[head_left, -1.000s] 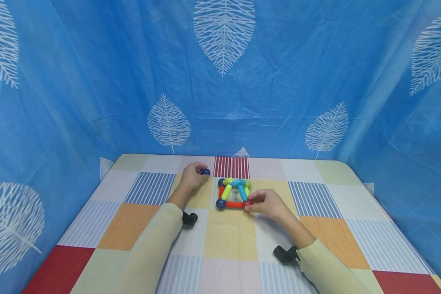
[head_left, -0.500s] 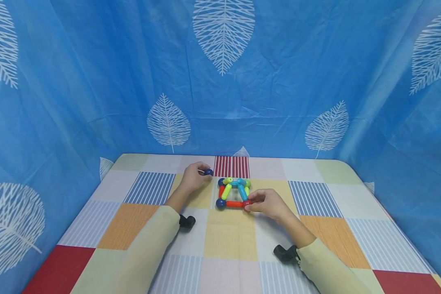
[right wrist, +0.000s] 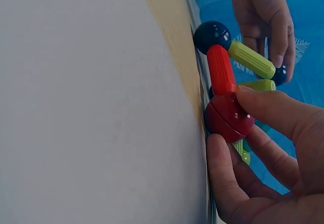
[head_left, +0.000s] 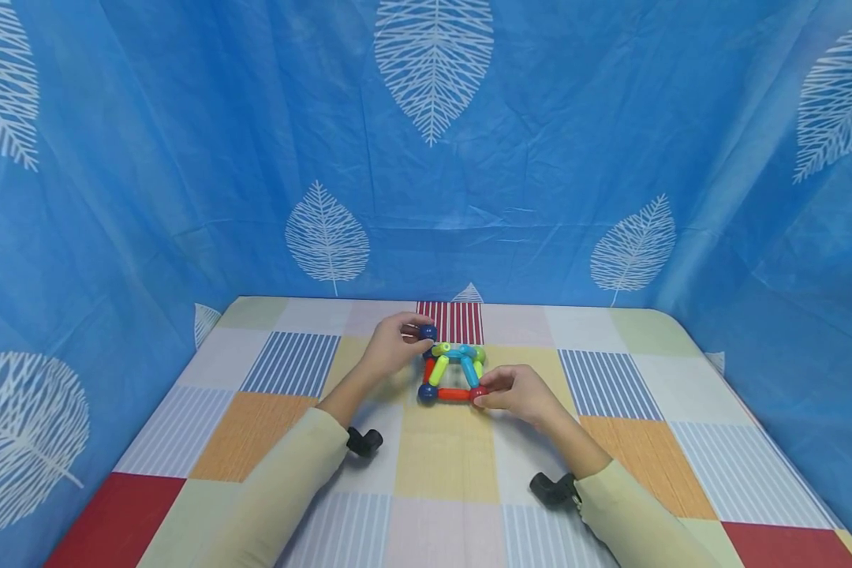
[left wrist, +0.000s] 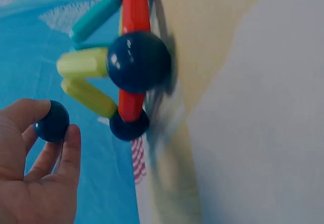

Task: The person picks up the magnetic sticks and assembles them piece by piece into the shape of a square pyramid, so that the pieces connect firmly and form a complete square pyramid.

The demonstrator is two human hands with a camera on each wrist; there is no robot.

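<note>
My left hand [head_left: 392, 347] pinches a loose dark blue ball [left wrist: 52, 122] between thumb and fingers, just above the far left corner of a ball-and-rod structure. That structure has a base of red rods [head_left: 454, 394] and balls on the table, with yellow-green rods [left wrist: 83, 62] and light blue rods [head_left: 469, 372] leaning upward from its corners. A dark blue ball [left wrist: 139, 62] forms the near left corner. At the near right corner, my right hand [head_left: 521, 394] grips the red ball [right wrist: 230, 117] with thumb and fingers. The left hand partly hides the far left corner ball in the head view.
A checkered patchwork cloth [head_left: 447, 457] covers the table. Blue curtains [head_left: 539, 158] with white leaf prints enclose its back and sides. Black wrist-worn devices [head_left: 364, 442] stick out at both cuffs.
My left hand has moved right with the dark blue ball, from beside the structure to over its far left corner. The right hand has stayed on the red ball.
</note>
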